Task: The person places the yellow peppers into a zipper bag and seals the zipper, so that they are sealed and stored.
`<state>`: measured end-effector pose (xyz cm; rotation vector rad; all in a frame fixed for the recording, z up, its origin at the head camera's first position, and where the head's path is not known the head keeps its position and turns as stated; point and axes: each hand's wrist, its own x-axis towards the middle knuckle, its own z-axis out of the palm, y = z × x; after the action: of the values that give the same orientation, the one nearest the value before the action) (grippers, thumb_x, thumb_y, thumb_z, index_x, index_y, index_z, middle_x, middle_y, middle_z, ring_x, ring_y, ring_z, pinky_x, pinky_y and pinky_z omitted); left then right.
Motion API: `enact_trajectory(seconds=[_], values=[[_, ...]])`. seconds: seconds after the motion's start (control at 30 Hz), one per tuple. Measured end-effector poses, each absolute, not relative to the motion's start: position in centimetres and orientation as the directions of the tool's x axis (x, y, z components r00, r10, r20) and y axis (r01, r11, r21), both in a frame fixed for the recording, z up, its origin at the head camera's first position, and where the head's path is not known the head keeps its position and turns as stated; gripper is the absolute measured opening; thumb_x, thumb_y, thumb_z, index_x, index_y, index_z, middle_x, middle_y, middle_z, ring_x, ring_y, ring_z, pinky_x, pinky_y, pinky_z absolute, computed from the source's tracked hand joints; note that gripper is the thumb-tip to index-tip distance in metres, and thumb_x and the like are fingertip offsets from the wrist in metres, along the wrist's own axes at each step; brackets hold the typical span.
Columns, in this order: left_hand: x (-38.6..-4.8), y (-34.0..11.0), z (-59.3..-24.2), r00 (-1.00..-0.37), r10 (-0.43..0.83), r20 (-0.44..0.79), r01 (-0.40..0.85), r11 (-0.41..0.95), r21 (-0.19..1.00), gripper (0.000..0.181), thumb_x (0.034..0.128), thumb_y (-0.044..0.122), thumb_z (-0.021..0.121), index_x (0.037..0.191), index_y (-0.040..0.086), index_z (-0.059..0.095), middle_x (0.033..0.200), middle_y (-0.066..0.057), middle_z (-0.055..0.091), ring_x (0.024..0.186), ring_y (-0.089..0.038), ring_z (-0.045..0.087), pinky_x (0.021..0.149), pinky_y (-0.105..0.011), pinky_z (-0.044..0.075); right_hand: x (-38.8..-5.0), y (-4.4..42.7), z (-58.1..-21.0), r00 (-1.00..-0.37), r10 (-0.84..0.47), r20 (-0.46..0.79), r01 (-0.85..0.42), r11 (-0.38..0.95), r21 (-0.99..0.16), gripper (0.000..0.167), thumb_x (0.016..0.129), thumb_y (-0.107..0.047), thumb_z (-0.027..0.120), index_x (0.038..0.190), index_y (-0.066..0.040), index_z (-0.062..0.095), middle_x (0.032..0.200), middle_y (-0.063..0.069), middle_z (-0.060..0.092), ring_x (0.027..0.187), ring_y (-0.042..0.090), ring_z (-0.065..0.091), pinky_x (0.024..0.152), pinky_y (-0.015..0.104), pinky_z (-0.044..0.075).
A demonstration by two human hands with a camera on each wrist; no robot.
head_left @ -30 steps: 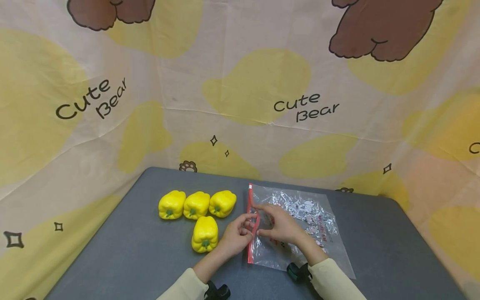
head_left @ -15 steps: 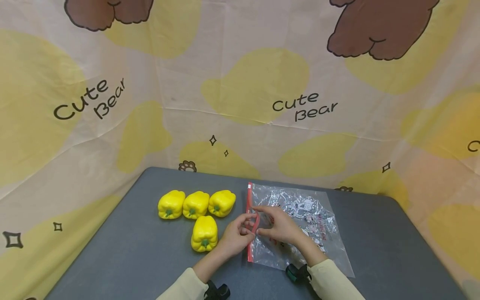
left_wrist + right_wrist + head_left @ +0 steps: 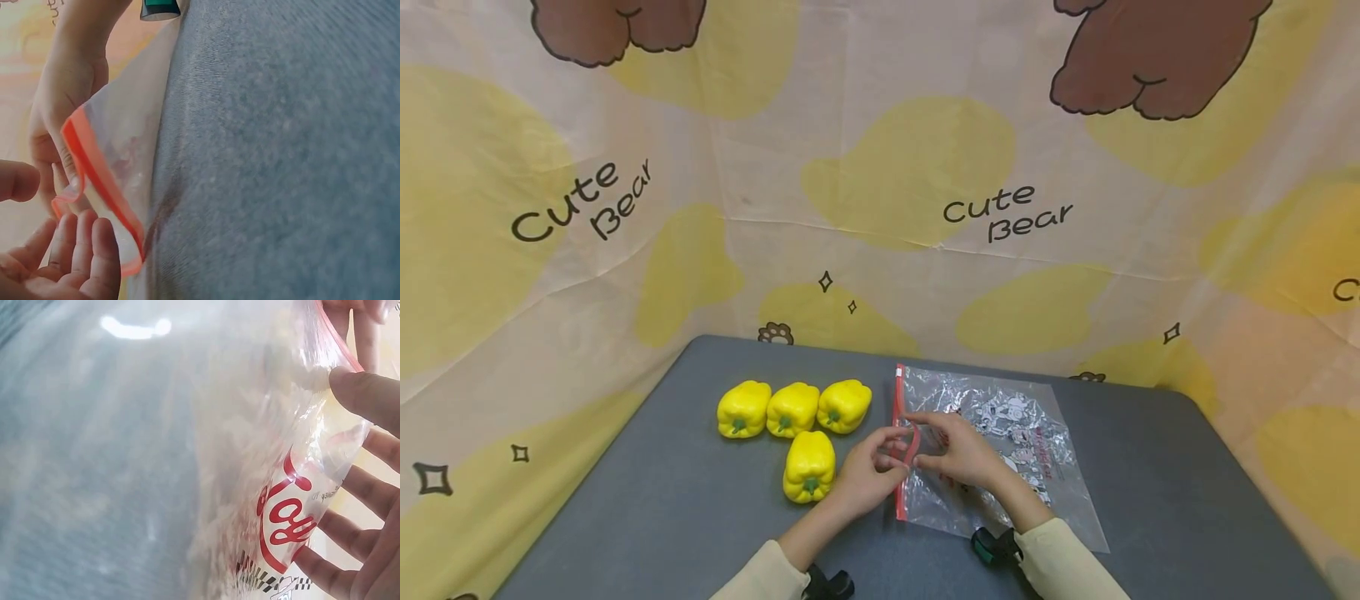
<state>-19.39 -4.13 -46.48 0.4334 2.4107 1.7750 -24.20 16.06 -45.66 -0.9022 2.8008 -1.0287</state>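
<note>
A clear plastic zip bag [image 3: 992, 508] with a red zip edge [image 3: 900, 500] lies flat on the grey table, its printed side up. Midway along that edge, the upper lip is lifted into a bulge. My left hand [image 3: 867, 473] has its fingertips at the bulge, thumb and fingers apart in the left wrist view. From the other side my right hand [image 3: 966, 450] holds the lip; in the right wrist view its thumb [image 3: 365, 397] lies over the film and its fingers [image 3: 350, 534] lie beyond it. Several yellow bell peppers [image 3: 809, 467] sit left of the bag.
Three peppers [image 3: 793, 410] form a row at the back, with another in front near my left wrist. A patterned cloth [image 3: 880, 192] hangs behind the grey table [image 3: 685, 500]. Black wrist mounts [image 3: 992, 546] sit under both forearms.
Both hands stay at the bag's lip almost without moving. The view has shifted very slightly; the peppers and bag lie as before.
</note>
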Motion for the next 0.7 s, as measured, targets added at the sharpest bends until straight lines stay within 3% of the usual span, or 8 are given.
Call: enact_trajectory(seconds=[0.1,0.2,0.47,0.7], values=[[-19.1,-4.4,-46.1,-0.949,0.302,0.093,0.181,0.279,0.943,0.048,0.0866,0.017,0.067,0.132,0.010,0.053,0.120,-0.012,0.062,0.097,-0.023,0.066,0.077,-0.031,0.058,-24.0,16.1,-45.7,-0.834,-0.522,0.179,-0.512,0.610,-0.605,0.059,0.080,-0.023,0.078,0.134,-0.019,0.057,0.133,-0.003,0.060,0.113,0.021,0.058,0.092,0.046,0.049],[-18.6,-4.7,-45.7,-0.943,0.314,0.110,0.205,0.289,0.935,0.050,0.0862,0.021,0.068,0.132,0.010,0.053,0.122,-0.012,0.062,0.099,-0.024,0.066,0.077,-0.030,0.058,-23.9,16.2,-45.6,-0.839,-0.513,0.183,-0.505,0.609,-0.612,0.058,0.080,-0.023,0.078,0.133,-0.020,0.058,0.133,-0.005,0.060,0.120,0.022,0.056,0.096,0.049,0.048],[-17.1,-5.4,-44.0,-0.925,0.342,0.163,0.262,0.266,0.928,0.049,0.0858,0.024,0.070,0.131,0.016,0.054,0.125,-0.014,0.061,0.103,-0.031,0.064,0.072,-0.022,0.055,-23.7,16.4,-45.4,-0.837,-0.507,0.206,-0.509,0.582,-0.634,0.055,0.079,-0.017,0.077,0.131,-0.015,0.059,0.132,-0.001,0.061,0.121,0.023,0.057,0.095,0.049,0.050],[-16.1,-6.5,-42.2,-0.931,0.306,0.198,0.296,0.316,0.901,0.050,0.0844,0.027,0.072,0.131,0.024,0.053,0.129,-0.002,0.059,0.111,-0.030,0.061,0.081,-0.033,0.055,-23.7,16.5,-45.2,-0.835,-0.504,0.219,-0.508,0.555,-0.659,0.056,0.079,-0.015,0.076,0.132,-0.014,0.058,0.131,0.001,0.062,0.118,0.026,0.059,0.093,0.050,0.051]])
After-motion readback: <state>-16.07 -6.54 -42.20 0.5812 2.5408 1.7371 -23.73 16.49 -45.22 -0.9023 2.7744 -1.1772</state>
